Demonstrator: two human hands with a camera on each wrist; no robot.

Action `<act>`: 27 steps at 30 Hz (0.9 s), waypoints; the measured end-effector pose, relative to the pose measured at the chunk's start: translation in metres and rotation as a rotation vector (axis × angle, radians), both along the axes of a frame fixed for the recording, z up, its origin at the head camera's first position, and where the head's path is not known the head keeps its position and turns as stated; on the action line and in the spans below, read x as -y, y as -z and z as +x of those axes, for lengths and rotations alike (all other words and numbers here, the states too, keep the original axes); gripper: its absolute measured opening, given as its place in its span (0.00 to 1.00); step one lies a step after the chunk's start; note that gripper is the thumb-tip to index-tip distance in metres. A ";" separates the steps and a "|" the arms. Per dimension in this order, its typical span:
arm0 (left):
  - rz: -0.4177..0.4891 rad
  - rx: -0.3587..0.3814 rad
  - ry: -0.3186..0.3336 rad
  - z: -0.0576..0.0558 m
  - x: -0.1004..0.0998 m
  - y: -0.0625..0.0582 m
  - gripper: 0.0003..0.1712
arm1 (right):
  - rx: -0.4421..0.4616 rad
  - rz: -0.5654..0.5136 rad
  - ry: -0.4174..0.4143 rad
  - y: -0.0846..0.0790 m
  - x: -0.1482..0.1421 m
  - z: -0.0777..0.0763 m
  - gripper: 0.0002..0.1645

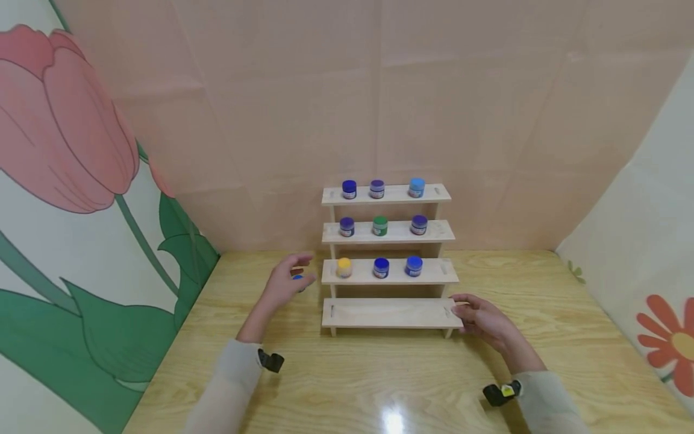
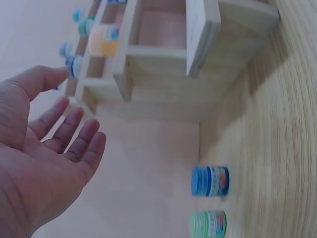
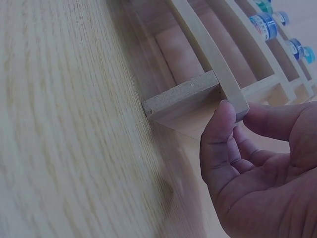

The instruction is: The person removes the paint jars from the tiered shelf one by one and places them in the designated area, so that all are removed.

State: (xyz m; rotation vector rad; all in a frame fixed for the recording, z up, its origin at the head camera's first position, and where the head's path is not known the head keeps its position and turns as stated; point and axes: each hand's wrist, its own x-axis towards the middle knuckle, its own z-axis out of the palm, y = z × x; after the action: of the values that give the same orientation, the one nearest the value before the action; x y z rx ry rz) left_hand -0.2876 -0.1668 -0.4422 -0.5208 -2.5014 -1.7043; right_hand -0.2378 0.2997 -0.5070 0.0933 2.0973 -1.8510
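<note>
The right hand is pinching the wooden rack by its low front end, presumably steadying it, with jars standing in threes beyond those fingers! The left hand is hovering empty, fingers loosely spread; past them, a blue jar and a green jar are sitting on the counter. From above, that hand is seemingly hiding most of the pair.
</note>
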 end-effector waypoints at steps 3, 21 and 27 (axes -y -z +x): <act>-0.007 -0.014 0.004 0.002 -0.008 -0.001 0.29 | 0.000 0.004 0.000 0.000 0.000 0.000 0.33; -0.001 -0.008 0.026 -0.003 -0.046 -0.003 0.27 | 0.008 -0.019 0.000 0.000 -0.001 0.001 0.32; 0.004 0.046 0.028 -0.008 -0.053 -0.002 0.27 | 0.004 -0.024 -0.001 0.000 0.000 0.000 0.32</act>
State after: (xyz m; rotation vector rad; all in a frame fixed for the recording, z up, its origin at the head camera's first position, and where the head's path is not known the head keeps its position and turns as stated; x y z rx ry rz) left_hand -0.2952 -0.1139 -0.4399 -0.5251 -2.5333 -1.7505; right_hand -0.2373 0.3002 -0.5070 0.0900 2.0711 -1.8733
